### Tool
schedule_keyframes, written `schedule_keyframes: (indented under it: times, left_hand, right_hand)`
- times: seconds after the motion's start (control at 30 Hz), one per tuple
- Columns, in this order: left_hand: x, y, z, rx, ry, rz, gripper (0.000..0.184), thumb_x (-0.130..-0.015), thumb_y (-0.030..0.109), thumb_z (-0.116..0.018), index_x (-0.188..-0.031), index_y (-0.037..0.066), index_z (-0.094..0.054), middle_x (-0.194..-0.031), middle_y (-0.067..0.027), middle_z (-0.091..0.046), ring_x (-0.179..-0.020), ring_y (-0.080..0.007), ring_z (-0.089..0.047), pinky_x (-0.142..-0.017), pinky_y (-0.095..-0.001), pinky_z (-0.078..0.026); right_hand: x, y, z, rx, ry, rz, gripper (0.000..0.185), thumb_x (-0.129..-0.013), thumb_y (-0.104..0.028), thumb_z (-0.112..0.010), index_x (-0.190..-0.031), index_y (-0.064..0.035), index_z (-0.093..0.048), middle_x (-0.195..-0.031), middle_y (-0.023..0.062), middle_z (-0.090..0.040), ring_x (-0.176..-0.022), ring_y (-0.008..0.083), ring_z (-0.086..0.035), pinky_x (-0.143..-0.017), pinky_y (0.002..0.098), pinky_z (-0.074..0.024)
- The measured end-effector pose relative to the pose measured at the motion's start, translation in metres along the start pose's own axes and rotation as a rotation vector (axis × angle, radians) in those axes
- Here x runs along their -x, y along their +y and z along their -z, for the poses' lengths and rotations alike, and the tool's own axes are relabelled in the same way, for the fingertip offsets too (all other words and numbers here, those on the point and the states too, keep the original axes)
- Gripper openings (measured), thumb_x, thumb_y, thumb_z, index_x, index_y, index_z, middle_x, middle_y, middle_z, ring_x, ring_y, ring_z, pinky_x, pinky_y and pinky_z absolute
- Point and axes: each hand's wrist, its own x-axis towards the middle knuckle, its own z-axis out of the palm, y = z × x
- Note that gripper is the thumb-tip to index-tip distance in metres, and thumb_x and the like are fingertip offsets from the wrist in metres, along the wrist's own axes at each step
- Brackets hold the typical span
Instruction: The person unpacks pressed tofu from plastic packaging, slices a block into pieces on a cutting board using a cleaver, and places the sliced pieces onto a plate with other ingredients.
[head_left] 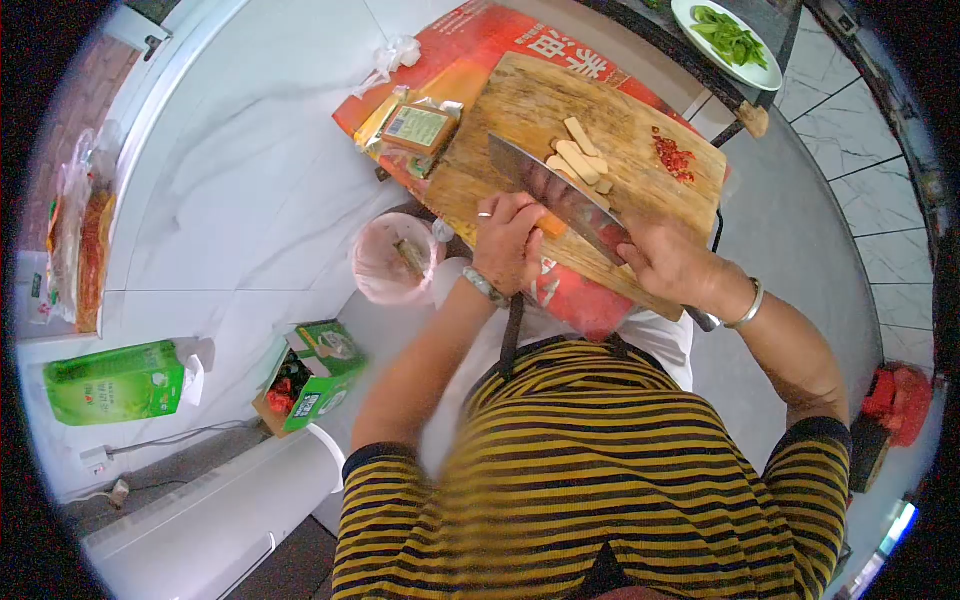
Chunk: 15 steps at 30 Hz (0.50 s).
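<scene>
My right hand (678, 262) is closed round the handle end of a broad cleaver (560, 196), whose blade slants across the wooden cutting board (530, 95). With bent fingers, my left hand (508, 240) holds an orange-brown block of what looks like dried tofu (550, 223) against the board, on the near side of the blade. Several pale slices (577, 160) with brownish edges lie just beyond the blade. Chopped red chili (673, 158) sits in a small heap at the board's right. How far the blade's edge is into the block is hidden.
A packaged brown block (420, 130) lies at the board's left edge on a red printed sheet (460, 40). Below left stands a lined trash bin (385, 290). A plate (690, 12) of sliced greens rests on the dark counter at upper right.
</scene>
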Motion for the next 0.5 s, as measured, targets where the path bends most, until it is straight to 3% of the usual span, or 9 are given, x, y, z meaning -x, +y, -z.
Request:
schedule_keyframes:
  times: [0.23,0.33,0.5]
  left_hand:
    - [-0.001,0.002,0.003,0.025,0.011,0.021,0.033,-0.066,0.004,-0.061,-0.099,0.006,-0.058,-0.102,-0.0117,-0.054,-0.095,-0.0336,-0.05,-0.087,-0.0445,-0.037]
    - [0.001,-0.003,0.001,0.024,-0.035,0.02,0.033,-0.066,0.003,-0.061,-0.099,0.006,-0.058,-0.101,-0.012,-0.054,-0.095,-0.0336,-0.05,-0.087,-0.0443,-0.037]
    - [-0.001,0.0,0.001,-0.03,-0.03,0.022,0.032,-0.065,0.003,-0.061,-0.097,0.007,-0.058,-0.1,-0.0125,-0.054,-0.096,-0.0334,-0.05,-0.087,-0.044,-0.037]
  right_hand:
    - [-0.008,0.002,0.002,-0.039,-0.086,-0.012,0.021,-0.081,-0.013,-0.053,-0.084,0.0073,-0.056,-0.076,0.0296,-0.059,-0.073,0.0445,-0.061,-0.068,0.0491,-0.0481]
    - [-0.026,0.017,-0.017,-0.023,-0.198,-0.072,0.019,-0.086,-0.013,-0.055,-0.088,0.0063,-0.053,-0.078,0.029,-0.058,-0.077,0.0462,-0.057,-0.067,0.0482,-0.045]
    - [-0.016,0.017,-0.012,-0.018,-0.049,-0.001,0.021,-0.086,-0.014,-0.055,-0.09,0.0066,-0.054,-0.079,0.0296,-0.058,-0.076,0.0465,-0.057,-0.067,0.048,-0.0449]
